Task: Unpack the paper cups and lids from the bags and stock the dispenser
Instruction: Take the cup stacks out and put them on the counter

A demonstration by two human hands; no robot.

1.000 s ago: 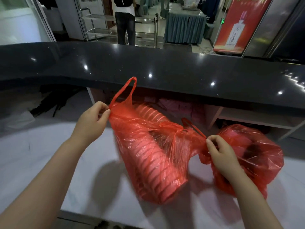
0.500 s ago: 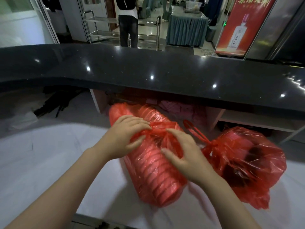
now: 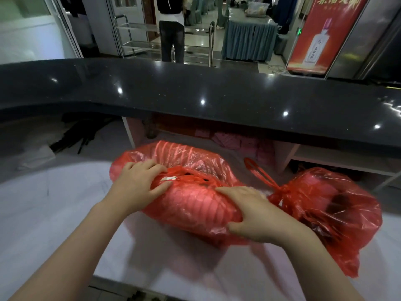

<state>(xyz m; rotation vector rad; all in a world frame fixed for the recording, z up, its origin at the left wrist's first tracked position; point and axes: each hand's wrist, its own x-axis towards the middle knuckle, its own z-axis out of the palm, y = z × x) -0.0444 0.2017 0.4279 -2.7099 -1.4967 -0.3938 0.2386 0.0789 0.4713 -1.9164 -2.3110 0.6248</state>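
Note:
A red plastic bag [image 3: 191, 203] with stacked paper cups showing through it lies on its side on the white counter [image 3: 54, 213]. My left hand [image 3: 138, 183] grips the bag's gathered opening at its left end. My right hand [image 3: 253, 216] clasps the bag's right end, thumb underneath. A second red bag [image 3: 329, 209], tied shut with its knotted handles sticking up, sits just right of my right hand; dark and pink shapes show through it. No dispenser is in view.
A raised black stone counter [image 3: 195, 92] runs across behind the white surface, with open shelves [image 3: 325, 157] beneath it. Beyond it a person [image 3: 171, 29] stands by a metal trolley [image 3: 134, 38], and a red banner [image 3: 321, 33] stands at the right.
A second ago my hands held the bag's handles apart in the air. They came together over the cup bag, which now lies flatter and crosswise on the counter under both hands.

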